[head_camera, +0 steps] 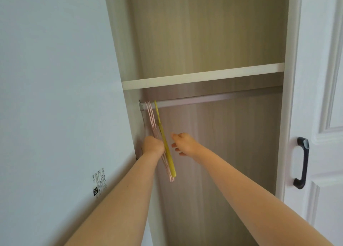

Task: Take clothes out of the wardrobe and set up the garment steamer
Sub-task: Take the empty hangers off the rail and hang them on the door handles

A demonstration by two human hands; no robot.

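Printed label on pale wall

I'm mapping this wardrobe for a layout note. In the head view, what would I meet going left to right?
Printed label → left hand → yellow-green hanger → right hand → black door handle.

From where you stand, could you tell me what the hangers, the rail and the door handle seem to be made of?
Yellow hanger and pink hangers: likely plastic, thin, flat, evenly coloured.
Rail: probably metal, pale with a soft sheen, held in a metal bracket; blur leaves it open.
Door handle: dark, matte, maybe coated metal or plastic.
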